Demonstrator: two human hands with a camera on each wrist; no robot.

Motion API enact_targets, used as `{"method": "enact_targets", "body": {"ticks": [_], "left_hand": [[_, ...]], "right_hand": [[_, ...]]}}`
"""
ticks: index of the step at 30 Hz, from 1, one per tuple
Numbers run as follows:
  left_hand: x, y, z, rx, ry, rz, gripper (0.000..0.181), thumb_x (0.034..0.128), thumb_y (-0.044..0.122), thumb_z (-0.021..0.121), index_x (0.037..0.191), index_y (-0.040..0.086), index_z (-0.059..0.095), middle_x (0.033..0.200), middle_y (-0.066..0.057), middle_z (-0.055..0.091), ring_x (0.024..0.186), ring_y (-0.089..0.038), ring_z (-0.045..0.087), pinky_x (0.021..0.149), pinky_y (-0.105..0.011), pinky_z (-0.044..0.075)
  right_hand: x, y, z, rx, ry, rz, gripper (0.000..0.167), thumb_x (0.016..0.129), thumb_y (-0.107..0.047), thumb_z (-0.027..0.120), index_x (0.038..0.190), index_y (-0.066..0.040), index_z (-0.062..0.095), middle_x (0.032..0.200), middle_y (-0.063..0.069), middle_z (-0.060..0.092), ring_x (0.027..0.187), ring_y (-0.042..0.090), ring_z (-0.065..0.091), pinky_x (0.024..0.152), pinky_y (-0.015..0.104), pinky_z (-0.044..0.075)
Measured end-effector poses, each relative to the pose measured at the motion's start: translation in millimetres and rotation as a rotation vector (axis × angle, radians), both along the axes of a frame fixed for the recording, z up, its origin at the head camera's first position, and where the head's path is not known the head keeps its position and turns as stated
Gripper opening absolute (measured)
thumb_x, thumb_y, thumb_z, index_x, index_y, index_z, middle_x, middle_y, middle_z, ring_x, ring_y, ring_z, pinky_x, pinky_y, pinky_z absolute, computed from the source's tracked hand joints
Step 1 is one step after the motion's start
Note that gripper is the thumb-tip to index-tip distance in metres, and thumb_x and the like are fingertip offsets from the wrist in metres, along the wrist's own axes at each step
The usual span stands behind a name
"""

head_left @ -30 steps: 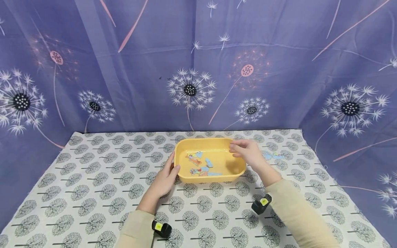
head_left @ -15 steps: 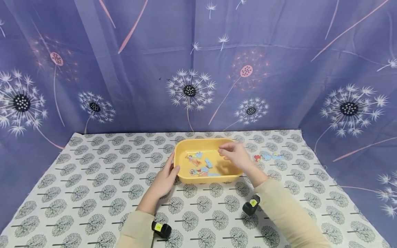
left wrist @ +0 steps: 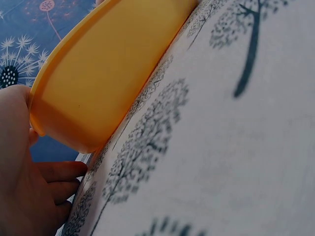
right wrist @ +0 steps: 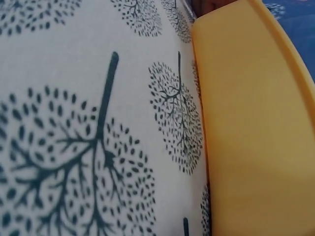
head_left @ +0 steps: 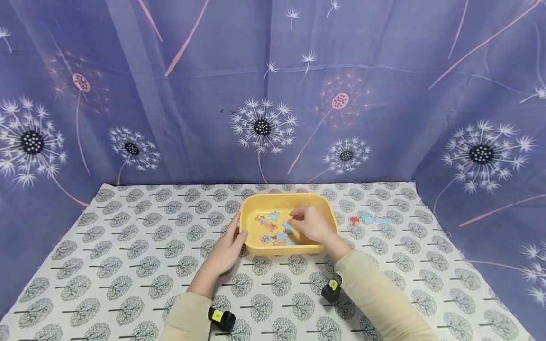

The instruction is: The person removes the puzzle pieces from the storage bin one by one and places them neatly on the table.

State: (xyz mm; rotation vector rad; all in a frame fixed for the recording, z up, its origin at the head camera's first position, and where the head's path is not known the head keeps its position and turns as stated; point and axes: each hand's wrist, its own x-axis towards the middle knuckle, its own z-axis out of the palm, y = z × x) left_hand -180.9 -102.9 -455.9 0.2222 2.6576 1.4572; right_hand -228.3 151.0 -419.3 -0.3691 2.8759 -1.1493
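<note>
1. Leftward and down goes the right-hand grip (head_left: 310,223): at the tub's (head_left: 281,201) right rim a second ago, now reaching inside it, beside a blue piece (head_left: 286,227).
2. So the action has shifted to the tub's contents. Thumb and fingers are drawn together; whether they grasp that piece, can't tell.
3. Left-hand grip (head_left: 228,247) hasn't budged, holding the tub's left end, thumb at the rim.
4. Other pieces (head_left: 268,221) lie on the tub's floor. Out on the tabletop (head_left: 128,271), to the tub's right, a red piece (head_left: 354,220) shows, hidden a second ago, with blue ones (head_left: 367,218) alongside.
5. Writing check: yellow stickers (head_left: 218,315) on both wrist cameras (head_left: 229,322), marks too small to read.
</note>
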Motion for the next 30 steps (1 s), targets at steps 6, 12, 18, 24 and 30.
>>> {"method": "enact_targets", "body": {"ticks": [6, 12, 18, 24, 30], "left_hand": [[0.3, 0.7, -0.1, 0.002, 0.004, -0.004, 0.060, 0.1011, 0.041, 0.037, 0.153, 0.032, 0.008, 0.144, -0.010, 0.046, 0.130, -0.034, 0.047, 0.107, -0.060, 0.032], [-0.6, -0.3, -1.4, -0.006, 0.004, -0.004, 0.060, 0.1009, 0.042, 0.037, 0.153, 0.033, 0.007, 0.144, -0.011, 0.046, 0.130, -0.034, 0.047, 0.108, -0.060, 0.032], [-0.4, -0.8, -0.7, 0.005, -0.001, -0.006, 0.060, 0.1009, 0.042, 0.037, 0.152, 0.034, 0.007, 0.145, -0.011, 0.045, 0.131, -0.033, 0.045, 0.109, -0.058, 0.032], [0.1, -0.9, 0.0, 0.000, 0.001, -0.004, 0.060, 0.1011, 0.041, 0.037, 0.153, 0.032, 0.008, 0.145, -0.012, 0.044, 0.131, -0.034, 0.045, 0.108, -0.059, 0.032], [0.5, -0.4, 0.4, 0.002, 0.004, -0.007, 0.060, 0.1012, 0.041, 0.037, 0.153, 0.031, 0.008, 0.145, -0.012, 0.045, 0.131, -0.035, 0.045, 0.108, -0.059, 0.032]], "right_hand": [[-0.2, -4.2, 0.1, 0.105, -0.045, -0.018, 0.033, 0.083, -0.021, 0.070, 0.109, 0.000, 0.067, 0.093, 0.008, 0.070, 0.081, 0.017, 0.063, 0.079, 0.034, 0.055], [-0.1, -7.4, -1.5, 0.213, -0.056, 0.002, 0.025, 0.082, -0.027, 0.073, 0.093, -0.004, 0.070, 0.081, 0.001, 0.067, 0.071, 0.012, 0.057, 0.070, 0.032, 0.052], [-0.6, -9.7, -1.6, 0.307, -0.004, 0.120, 0.049, 0.085, -0.024, 0.069, 0.050, -0.014, 0.037, 0.047, -0.008, 0.026, 0.044, 0.008, 0.023, 0.045, 0.020, 0.023], [-0.5, -10.2, -2.0, 0.337, -0.026, 0.139, 0.047, 0.087, -0.020, 0.067, 0.048, -0.015, 0.041, 0.046, -0.007, 0.033, 0.044, 0.007, 0.028, 0.048, 0.019, 0.027], [-0.1, -10.7, -1.9, 0.282, -0.082, 0.062, 0.011, 0.083, -0.016, 0.071, 0.087, -0.007, 0.067, 0.086, 0.002, 0.068, 0.080, 0.013, 0.063, 0.075, 0.031, 0.054]]}}
